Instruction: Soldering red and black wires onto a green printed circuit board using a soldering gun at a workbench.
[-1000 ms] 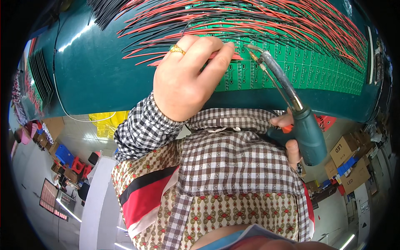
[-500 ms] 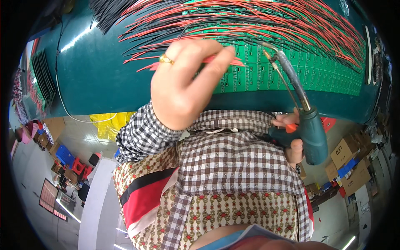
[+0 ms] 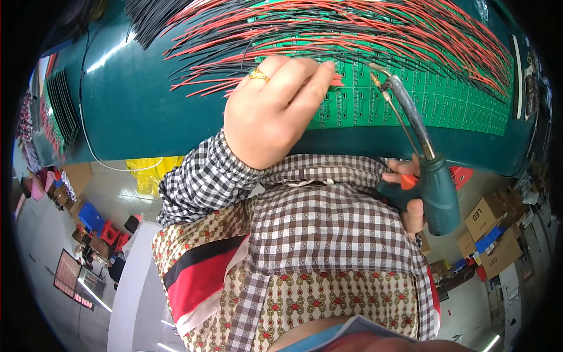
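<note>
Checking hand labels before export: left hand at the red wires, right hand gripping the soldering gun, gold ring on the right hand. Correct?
Not quite: the gold ring is on the left hand, as the head view shows. The rest stands: left hand at the red wires, right hand gripping the soldering gun.

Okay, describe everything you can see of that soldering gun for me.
The soldering gun has a dark green, plastic-looking, pistol-shaped body and an orange-red trigger. A worn grey metal barrel rises from it, leaning left and ending in a bent tip. Beside the barrel runs a thin metal tube with a brassy end near that tip. The right hand grips the handle. The tip appears over the green circuit boards; whether it touches them isn't clear.
</note>
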{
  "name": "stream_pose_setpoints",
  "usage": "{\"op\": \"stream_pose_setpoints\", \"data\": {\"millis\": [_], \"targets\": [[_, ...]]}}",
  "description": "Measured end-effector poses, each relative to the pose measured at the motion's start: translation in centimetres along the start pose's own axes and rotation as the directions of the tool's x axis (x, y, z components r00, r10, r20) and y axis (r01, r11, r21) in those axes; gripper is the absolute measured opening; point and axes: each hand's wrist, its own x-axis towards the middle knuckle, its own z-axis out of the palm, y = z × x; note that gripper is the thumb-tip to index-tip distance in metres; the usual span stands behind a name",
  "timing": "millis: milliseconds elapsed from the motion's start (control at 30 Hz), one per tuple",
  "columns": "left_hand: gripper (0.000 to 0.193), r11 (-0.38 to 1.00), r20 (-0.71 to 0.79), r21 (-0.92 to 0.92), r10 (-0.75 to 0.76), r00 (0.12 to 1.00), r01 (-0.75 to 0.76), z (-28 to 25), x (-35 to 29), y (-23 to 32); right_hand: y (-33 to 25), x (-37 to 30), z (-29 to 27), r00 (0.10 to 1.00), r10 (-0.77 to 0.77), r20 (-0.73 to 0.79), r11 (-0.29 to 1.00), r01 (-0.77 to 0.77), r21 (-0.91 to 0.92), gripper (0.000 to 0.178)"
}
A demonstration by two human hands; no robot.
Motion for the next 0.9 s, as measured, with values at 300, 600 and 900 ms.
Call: {"op": "stream_pose_setpoints", "data": {"millis": [300,600,900], "targets": [[0.042,1.0,0.001,-0.025,0.002,1.0,-0.002,0.1,-0.2,0.0,-0.2,0.0,0.2,0.999,-0.014,0.046,0.999,0.016,-0.031,0.079],[0.04,1.0,0.011,-0.004,-0.012,1.0,0.012,0.0,0.1,0.1,-0.4,0.2,-0.9,0.979,0.042,0.199,0.998,-0.052,0.045,0.059],[0.036,0.999,0.019,-0.031,0.021,1.0,-0.02,-0.2,0.0,-0.2,0.0,0.6,-0.9,0.974,-0.083,0.212,0.994,0.065,0.092,0.05]]}}
